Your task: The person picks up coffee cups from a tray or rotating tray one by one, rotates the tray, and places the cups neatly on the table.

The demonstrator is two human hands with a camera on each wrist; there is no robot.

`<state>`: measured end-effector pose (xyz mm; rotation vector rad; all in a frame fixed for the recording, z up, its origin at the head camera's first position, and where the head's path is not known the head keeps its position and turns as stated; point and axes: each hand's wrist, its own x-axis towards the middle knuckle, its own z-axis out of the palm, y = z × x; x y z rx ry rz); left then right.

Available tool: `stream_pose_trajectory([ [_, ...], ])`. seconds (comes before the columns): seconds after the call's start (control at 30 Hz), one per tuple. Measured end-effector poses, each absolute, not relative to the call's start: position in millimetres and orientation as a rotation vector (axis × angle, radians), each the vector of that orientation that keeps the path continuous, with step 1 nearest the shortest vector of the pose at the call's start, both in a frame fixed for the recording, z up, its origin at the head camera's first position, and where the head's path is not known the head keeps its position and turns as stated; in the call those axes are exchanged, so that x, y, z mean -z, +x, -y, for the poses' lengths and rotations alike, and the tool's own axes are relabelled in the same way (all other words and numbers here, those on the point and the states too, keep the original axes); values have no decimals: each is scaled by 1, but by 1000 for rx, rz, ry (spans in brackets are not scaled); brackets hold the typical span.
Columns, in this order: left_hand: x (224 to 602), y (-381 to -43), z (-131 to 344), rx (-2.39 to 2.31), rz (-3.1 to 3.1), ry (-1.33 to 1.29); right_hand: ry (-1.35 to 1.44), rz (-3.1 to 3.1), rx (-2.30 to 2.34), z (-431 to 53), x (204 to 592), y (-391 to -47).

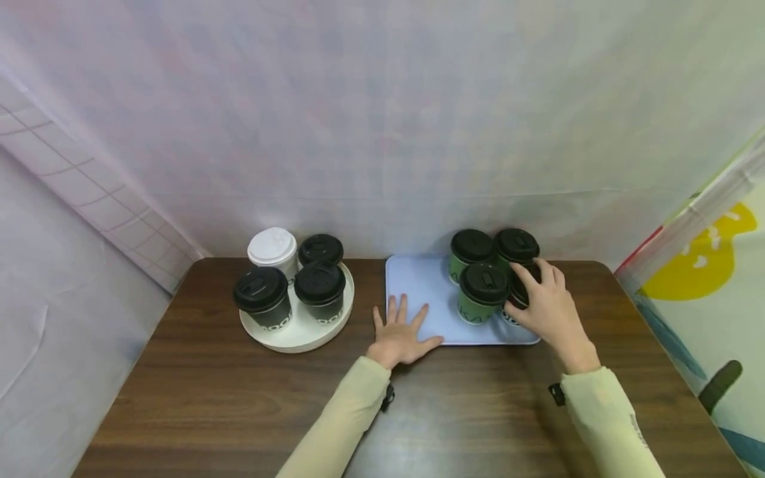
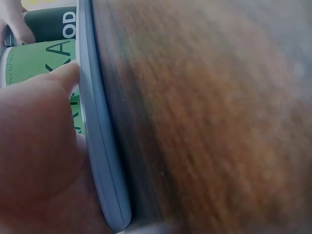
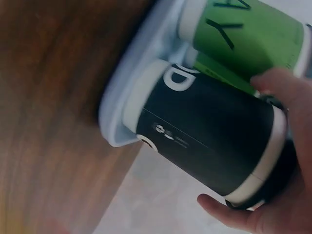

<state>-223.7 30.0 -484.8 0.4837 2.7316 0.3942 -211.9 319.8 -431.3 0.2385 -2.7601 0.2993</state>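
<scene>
My right hand (image 1: 546,312) grips the lidded end of a dark coffee cup (image 3: 209,126), thumb on one side and fingers on the other. That cup is upright at the front right corner of a pale blue tray (image 1: 412,279). Beside it stands a green coffee cup (image 1: 475,309) with a black lid; another green cup (image 1: 457,271) and a black-lidded cup (image 1: 516,245) are behind. My left hand (image 1: 399,337), fingers spread, rests on the tray's front left part. In the left wrist view its palm lies against the tray rim (image 2: 100,126).
Left of the tray, a round white tray (image 1: 299,338) bears a white cup with a white lid (image 1: 272,247) and dark cups with black lids (image 1: 261,290). The wooden table (image 1: 239,398) ends at a cloth-covered wall (image 1: 382,133) behind.
</scene>
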Motion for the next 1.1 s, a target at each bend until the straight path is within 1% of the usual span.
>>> stream_pose_trajectory([
  [0.5,486,-224,-34,-361,-2719,484,226,2676,-276,-318,438,-212],
  [1.1,487,-223,-31,-360,-2731,488,203,2654,-354,-319,431,-204],
])
